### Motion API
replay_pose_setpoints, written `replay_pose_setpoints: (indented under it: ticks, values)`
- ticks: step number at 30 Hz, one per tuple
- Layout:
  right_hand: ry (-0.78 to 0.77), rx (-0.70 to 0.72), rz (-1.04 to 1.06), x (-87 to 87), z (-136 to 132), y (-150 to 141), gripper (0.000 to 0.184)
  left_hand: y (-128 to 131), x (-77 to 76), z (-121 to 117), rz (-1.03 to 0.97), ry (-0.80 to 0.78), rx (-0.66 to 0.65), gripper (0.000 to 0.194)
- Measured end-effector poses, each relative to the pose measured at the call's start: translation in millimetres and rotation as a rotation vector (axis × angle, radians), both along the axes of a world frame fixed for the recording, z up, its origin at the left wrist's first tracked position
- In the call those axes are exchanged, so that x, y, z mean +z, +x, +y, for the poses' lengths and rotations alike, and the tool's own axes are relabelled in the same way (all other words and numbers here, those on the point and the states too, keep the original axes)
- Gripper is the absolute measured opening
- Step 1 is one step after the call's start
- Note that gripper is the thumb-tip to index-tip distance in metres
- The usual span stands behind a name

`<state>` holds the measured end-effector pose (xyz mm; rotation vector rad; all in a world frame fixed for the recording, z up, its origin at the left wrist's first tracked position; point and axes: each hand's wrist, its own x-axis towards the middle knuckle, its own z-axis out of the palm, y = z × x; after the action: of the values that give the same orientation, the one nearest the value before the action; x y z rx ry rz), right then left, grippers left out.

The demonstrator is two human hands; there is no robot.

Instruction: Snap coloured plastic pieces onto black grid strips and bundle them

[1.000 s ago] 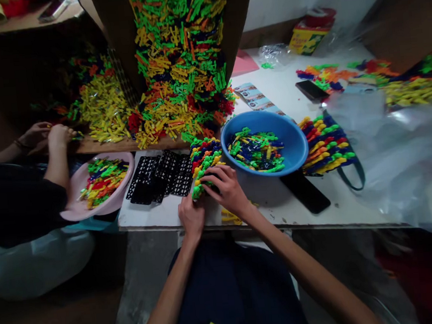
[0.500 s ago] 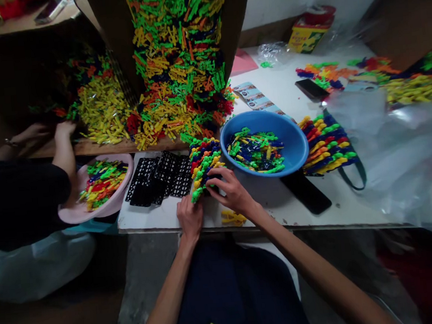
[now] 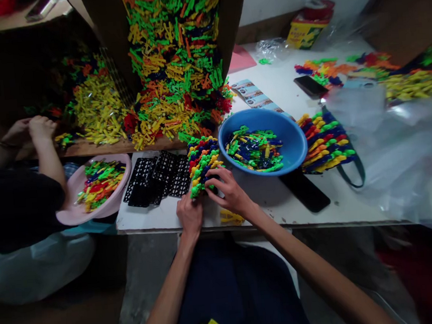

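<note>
A pale desk (image 3: 134,220) carried everything at hand. The left hand (image 3: 190,213) looked closed on the near corner of a bundle of coloured pieces (image 3: 203,158); the right hand (image 3: 229,192) curled against its right side, pinching or merely touching, I could not tell. The step seemed to be fingertip work there, the next move calling for a steady left hold. Yellow pieces (image 3: 231,217) lay near, black grids (image 3: 157,177) left, a blue bowl (image 3: 293,145) right. The hands hid the bundle's near end; what a co-worker's hands (image 3: 42,129) held was unclear.
</note>
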<state>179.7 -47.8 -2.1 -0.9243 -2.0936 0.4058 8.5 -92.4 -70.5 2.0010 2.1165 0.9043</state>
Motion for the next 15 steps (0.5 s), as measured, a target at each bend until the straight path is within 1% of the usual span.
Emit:
replay_pose_setpoints:
  ticks: [2,4,6,8,10,12,15]
  values:
    - [0.004,-0.006,-0.006,0.6,-0.3,-0.5,0.012,-0.7,1.5,-0.2,-0.011,-0.015,-0.039,0.018]
    - [-0.004,-0.017,-0.022,2.8,-0.7,-1.7,0.013,-2.3,3.2,-0.1,-0.018,-0.023,-0.109,0.024]
    - [-0.009,-0.037,-0.036,6.4,-0.2,-3.8,0.014,-3.3,5.4,1.6,-0.017,-0.042,-0.136,0.030]
    - [0.005,-0.061,-0.050,10.7,2.5,-7.2,0.015,-2.9,8.6,5.3,-0.001,-0.082,-0.110,0.030]
    - [0.038,-0.050,-0.076,14.5,7.6,-11.7,0.017,-1.4,12.0,10.2,0.017,-0.127,-0.080,0.028]
    - [0.074,0.006,-0.109,16.7,14.2,-16.4,0.016,0.2,14.8,14.3,0.029,-0.159,-0.060,0.026]
    - [0.107,0.072,-0.144,16.8,22.5,-22.2,0.013,1.8,15.6,15.3,0.037,-0.163,-0.025,0.021]
